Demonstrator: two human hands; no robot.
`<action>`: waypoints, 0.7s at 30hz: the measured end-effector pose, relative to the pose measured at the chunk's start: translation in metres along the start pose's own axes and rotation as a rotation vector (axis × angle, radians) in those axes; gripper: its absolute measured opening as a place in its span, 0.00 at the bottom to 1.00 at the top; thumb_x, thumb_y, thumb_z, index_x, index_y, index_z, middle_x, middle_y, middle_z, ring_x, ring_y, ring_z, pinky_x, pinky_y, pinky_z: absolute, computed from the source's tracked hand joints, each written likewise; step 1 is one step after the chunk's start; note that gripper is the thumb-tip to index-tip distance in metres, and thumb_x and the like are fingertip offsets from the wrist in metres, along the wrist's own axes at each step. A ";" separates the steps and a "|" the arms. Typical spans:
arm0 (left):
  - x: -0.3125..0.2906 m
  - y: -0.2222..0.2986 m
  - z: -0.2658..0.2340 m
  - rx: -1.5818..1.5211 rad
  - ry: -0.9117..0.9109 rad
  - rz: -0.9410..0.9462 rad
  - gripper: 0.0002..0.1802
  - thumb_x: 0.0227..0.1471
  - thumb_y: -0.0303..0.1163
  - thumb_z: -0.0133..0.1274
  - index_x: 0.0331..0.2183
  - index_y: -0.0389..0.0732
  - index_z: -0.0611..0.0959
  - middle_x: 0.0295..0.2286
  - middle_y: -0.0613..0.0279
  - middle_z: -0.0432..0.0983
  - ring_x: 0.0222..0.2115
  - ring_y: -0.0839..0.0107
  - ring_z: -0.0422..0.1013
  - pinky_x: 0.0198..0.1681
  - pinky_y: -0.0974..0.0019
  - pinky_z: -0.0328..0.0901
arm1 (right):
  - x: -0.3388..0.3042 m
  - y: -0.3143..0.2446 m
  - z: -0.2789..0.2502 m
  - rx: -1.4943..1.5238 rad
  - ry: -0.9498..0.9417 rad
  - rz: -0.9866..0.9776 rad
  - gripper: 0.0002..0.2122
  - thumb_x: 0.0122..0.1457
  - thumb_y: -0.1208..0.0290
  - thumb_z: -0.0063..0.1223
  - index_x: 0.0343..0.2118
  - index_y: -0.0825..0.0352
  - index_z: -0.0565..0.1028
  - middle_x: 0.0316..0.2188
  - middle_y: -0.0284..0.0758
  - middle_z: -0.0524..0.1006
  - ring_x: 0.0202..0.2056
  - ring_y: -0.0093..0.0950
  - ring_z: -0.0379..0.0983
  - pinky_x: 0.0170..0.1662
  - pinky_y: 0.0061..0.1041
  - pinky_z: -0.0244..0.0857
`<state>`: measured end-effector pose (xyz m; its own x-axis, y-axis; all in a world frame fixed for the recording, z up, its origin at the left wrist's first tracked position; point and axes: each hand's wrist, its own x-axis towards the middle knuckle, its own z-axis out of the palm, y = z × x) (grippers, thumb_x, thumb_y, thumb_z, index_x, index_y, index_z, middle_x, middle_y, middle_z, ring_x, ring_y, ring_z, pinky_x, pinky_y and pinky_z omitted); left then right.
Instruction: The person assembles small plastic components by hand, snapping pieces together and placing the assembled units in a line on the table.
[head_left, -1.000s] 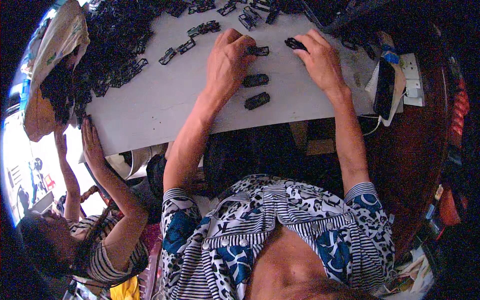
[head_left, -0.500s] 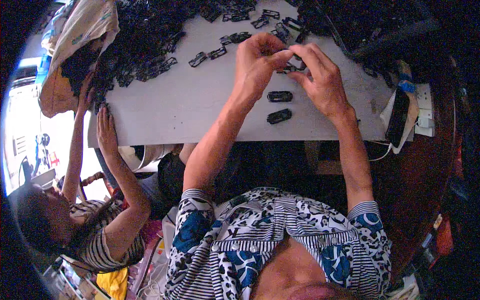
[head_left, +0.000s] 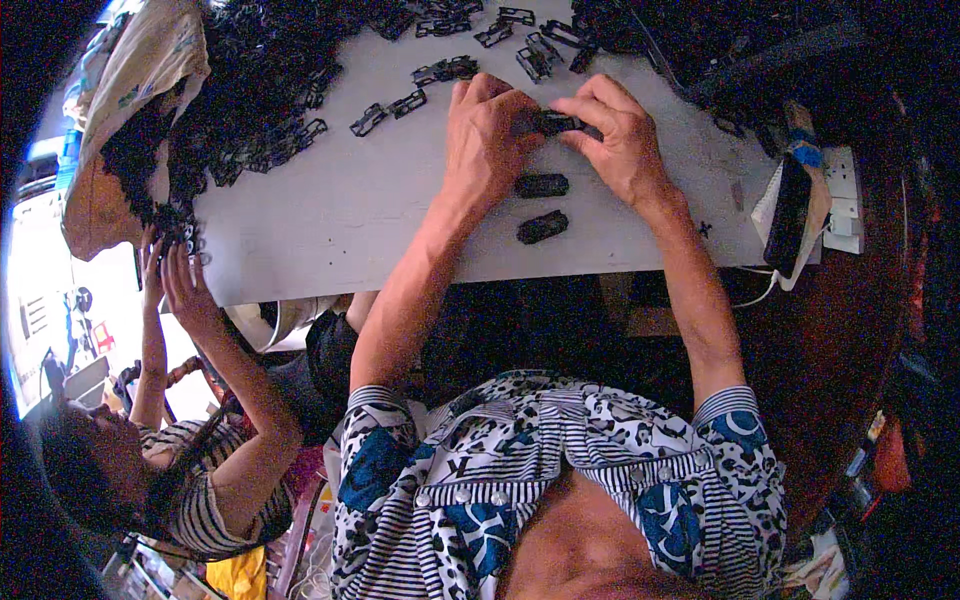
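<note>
Small black plastic part [head_left: 556, 122], oblong and dull-surfaced, held between both hands above the far half of the white tabletop [head_left: 330, 215]. Left hand [head_left: 487, 135] curls over its left end, fingers bent and pinching; right hand [head_left: 622, 135] grips the right end, thumb and forefinger closed on it. Most of the part is covered by fingers; its exact form cannot be told.

Just nearer the person than the held part, two finished-looking black oblong pieces [head_left: 541, 206] lie flat on the tabletop, one behind the other, rounded ends, slightly glossy, apart from each other and from the hands.

Beyond the held part, loose black open frames [head_left: 432, 72], rectangular and thin-walled, are scattered singly and in short chains. Farther left of it, a large heap of the same black frames [head_left: 250, 100] is tangled and spiky in texture, spilling from a pale woven sack [head_left: 120, 110] with a crumpled, coarse surface at the table's left corner.

Right of the held part, near the table's right edge, a dark flat slab-shaped device [head_left: 790, 210] lies on a white power strip [head_left: 845, 200], with a thin white cable trailing off the edge.

Tabletop is matt, smooth, with small dark specks. Person wears a patterned shirt [head_left: 560, 470], blue, black and white, striped trim, pale buttons.

Left of the held part, below the sack, a second person's two hands [head_left: 175, 275] reach up to the table edge at the heap; striped sleeveless top [head_left: 215, 510].
</note>
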<state>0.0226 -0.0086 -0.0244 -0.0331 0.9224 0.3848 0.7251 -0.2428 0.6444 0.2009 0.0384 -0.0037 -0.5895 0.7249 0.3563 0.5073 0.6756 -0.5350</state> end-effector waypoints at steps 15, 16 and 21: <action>0.001 0.001 -0.021 -0.199 -0.130 -0.064 0.17 0.35 0.23 0.60 0.34 0.41 0.81 0.33 0.55 0.71 0.38 0.54 0.65 0.42 0.57 0.62 | -0.010 -0.006 0.002 -0.092 -0.017 -0.105 0.12 0.43 0.78 0.59 0.35 0.68 0.76 0.30 0.37 0.70 0.33 0.36 0.71 0.36 0.31 0.67; 0.003 -0.001 -0.022 -0.245 -0.168 -0.115 0.15 0.37 0.22 0.58 0.34 0.41 0.81 0.32 0.54 0.71 0.38 0.54 0.66 0.42 0.57 0.62 | -0.009 -0.007 0.003 -0.126 -0.081 -0.140 0.11 0.45 0.78 0.58 0.34 0.68 0.75 0.29 0.37 0.70 0.32 0.37 0.71 0.35 0.32 0.67; 0.024 -0.002 -0.020 0.068 -0.043 0.041 0.16 0.41 0.23 0.56 0.37 0.42 0.80 0.36 0.54 0.73 0.40 0.53 0.69 0.42 0.57 0.65 | 0.013 0.008 -0.011 -0.136 -0.036 -0.136 0.11 0.45 0.81 0.56 0.34 0.68 0.76 0.29 0.38 0.70 0.32 0.38 0.72 0.34 0.32 0.67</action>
<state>0.0065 0.0083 -0.0034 0.0263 0.9246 0.3800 0.7703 -0.2610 0.5818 0.2045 0.0542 0.0054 -0.6794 0.6221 0.3891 0.5003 0.7807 -0.3745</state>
